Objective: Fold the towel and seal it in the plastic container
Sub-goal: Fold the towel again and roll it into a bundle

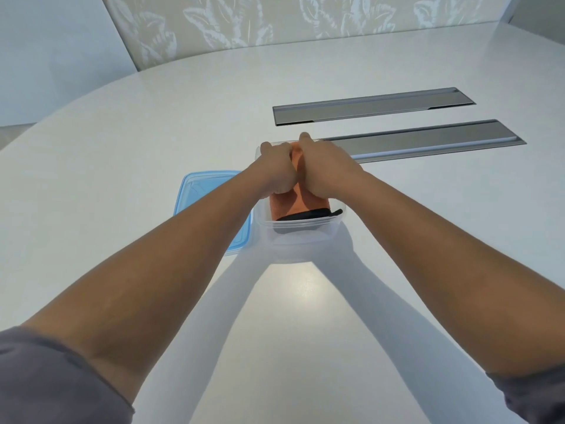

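- Towel: one piece of orange cloth, soft and matte with a fine nap, folded into a thick bundle, with a dark edge showing along its near side. It sits inside the plastic container, still rising a little above the rim under my hands.
- Plastic container: one clear, slightly frosted tub, squarish with rounded corners and thin walls. It stands open on the desk straight in front of me.
- Lid: one translucent blue plastic lid, flat with a raised rim and rounded corners. It lies on the desk just to the left of the container, touching or nearly touching its wall; I cannot tell which.
- Left hand: my grip here is curled, knuckles up, fingers bent down onto the left part of the towel and pressing it into the tub.
- Right hand: curled the same way on the right part of the towel, one fingertip reaching the far rim. Both hands lie close together, thumbs almost meeting. Whether the fingers actually pinch cloth I cannot tell.
- Desk: one broad white top with a curved far edge, smooth with a soft sheen.
- Metal slots: two long, narrow, grey brushed rectangles set flush in the desk beyond the container, lying parallel.
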`<state>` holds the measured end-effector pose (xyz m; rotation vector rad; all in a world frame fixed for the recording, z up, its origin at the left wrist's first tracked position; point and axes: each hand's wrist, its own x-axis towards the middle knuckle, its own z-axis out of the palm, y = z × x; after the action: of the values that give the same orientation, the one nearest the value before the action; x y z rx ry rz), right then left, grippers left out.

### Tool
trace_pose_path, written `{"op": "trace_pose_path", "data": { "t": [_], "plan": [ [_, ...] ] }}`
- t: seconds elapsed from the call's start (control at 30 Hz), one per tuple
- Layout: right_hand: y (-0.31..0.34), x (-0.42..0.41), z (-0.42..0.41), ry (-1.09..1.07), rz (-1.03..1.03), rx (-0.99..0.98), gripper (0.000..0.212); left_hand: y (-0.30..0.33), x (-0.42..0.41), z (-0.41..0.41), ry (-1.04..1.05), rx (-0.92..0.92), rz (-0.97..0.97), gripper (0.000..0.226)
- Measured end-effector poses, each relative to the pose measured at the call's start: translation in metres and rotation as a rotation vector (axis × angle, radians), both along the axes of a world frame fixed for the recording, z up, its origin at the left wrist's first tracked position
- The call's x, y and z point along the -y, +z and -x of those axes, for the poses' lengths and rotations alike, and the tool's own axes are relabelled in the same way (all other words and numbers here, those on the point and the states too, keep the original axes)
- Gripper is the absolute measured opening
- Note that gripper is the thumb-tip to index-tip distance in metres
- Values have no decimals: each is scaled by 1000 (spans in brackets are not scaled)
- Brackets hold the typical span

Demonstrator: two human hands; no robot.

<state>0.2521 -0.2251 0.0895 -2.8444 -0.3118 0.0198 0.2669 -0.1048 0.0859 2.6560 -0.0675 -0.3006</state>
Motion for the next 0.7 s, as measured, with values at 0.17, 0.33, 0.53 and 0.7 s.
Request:
{"op": "trace_pose_path", "data": {
  "t": [0.17, 0.33, 0.53, 0.7],
  "plan": [
    [-8, 0, 3, 27, 113, 15, 38, -13, 2, -2, -106, 25, -166, 41],
    [-10, 5, 6, 69, 195, 148, 31, -17, 8, -1, -273, 19, -283, 22],
    [-20, 17, 10, -14, 114, 157, 32, 0, 8, 4, -309, -98, -278, 55],
    [-33, 19, 9, -113, -218, 72, 40, 4, 6, 7, -386, -210, -283, 96]
  ]
}}
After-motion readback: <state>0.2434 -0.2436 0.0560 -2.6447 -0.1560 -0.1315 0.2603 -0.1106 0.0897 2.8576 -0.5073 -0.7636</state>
